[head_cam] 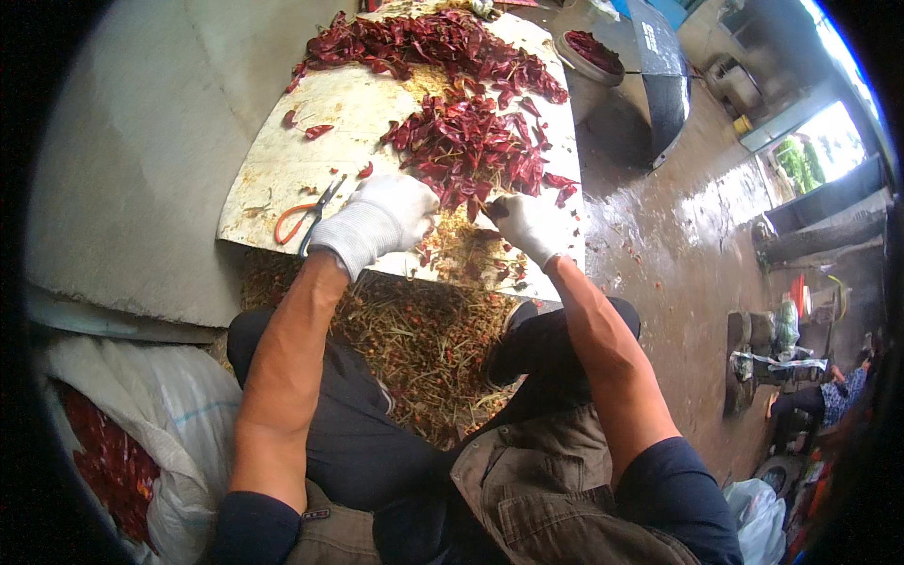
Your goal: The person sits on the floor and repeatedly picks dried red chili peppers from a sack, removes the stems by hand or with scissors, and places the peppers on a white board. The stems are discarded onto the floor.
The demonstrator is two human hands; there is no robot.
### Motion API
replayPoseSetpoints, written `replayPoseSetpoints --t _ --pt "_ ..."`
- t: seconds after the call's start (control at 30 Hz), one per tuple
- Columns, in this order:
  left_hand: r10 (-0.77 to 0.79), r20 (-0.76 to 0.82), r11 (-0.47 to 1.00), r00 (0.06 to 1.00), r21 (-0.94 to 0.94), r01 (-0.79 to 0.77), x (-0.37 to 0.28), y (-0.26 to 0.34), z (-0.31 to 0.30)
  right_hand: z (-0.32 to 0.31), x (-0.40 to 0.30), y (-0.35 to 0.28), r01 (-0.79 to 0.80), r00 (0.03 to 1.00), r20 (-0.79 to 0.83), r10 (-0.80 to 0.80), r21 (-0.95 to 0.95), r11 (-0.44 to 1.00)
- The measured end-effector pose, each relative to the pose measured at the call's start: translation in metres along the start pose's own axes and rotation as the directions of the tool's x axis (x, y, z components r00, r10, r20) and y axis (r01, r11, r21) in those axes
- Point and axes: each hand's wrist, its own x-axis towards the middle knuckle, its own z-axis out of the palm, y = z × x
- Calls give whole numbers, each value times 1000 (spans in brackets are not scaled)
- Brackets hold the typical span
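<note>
Both hands wear white knit gloves. My left hand [397, 206] is at the near edge of a pile of dried red chili peppers [459, 141], its fingers curled and mostly hidden; whether it holds something cannot be told. My right hand [524, 224] rests to the right, at the pile's lower edge, its fingertips bent beside a dark red piece that may be a pepper. Scissors [311, 214] with orange and dark handles lie left of my left hand on the white board [282, 169]. Yellow seeds [459, 247] and stem bits are scattered between the hands.
A larger heap of dried chilies [417, 42] covers the board's far end. A bucket of chilies [590, 58] and a dark umbrella [660, 78] stand right on the wet floor. Stems [424, 346] litter the ground between my legs. A white sack [191, 424] of chilies is lower left. A person [837, 395] is far right.
</note>
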Motion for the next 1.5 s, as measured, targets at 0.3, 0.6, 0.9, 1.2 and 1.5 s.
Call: replayPoseSetpoints --t 0.3,0.6,0.9,1.2,1.5 --pt "-125 -310 957 942 -287 32 24 17 17 -61 -38 -40 23 991 91 -101 622 783" --pt "-79 -423 652 903 -707 -274 31 49 15 -77 -51 -41 163 975 19 -221 613 773" --pt "10 -509 720 860 -594 -360 45 63 10 -87 -60 -34 163 975 0 -221 671 723" --pt "-73 -396 631 915 -730 -265 60 40 23 -82 -60 -25 268 958 -125 -257 703 659" --pt "-236 -87 86 968 -994 -68 71 39 41 -108 -74 -6 330 939 -121 -322 578 746"
